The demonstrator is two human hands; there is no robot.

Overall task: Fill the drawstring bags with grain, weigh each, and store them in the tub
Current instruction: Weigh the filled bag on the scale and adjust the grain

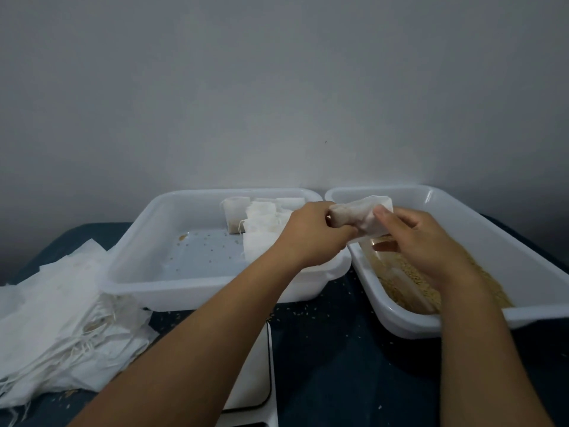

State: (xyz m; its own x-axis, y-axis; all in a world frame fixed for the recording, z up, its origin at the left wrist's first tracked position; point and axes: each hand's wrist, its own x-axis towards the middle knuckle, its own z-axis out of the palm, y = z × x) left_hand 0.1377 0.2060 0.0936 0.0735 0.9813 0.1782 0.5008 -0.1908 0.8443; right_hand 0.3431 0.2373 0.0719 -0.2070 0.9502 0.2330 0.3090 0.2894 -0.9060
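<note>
The drawstring bag is held in the air between both hands, above the gap where the two white tubs meet, near the far edge of the dark-covered table. The left hand has its fingers curled round the bag's left end, gripping it. The right hand pinches the bag's right side, thumb on the near face of the cloth and fingers behind it. The bag lies roughly level, its right end a little higher, and looks partly filled, with a rounded bulge toward the left hand.

Below the right hand sits the grain tub, a white tub toward the table's right edge, with tan grain spread across its floor. A clear scoop seems to lie in the grain, though it is hard to make out.

Beneath the left forearm is the storage tub, touching or just beside the grain tub. Several filled bags are piled in its far right corner, and loose grains dot its bare floor.

At the table's left edge lies a stack of empty bags, flat white cloths with strings trailing toward the near edge. A white scale sits at the near edge, partly hidden by the left forearm. Stray grains are scattered on the table between the tubs.
</note>
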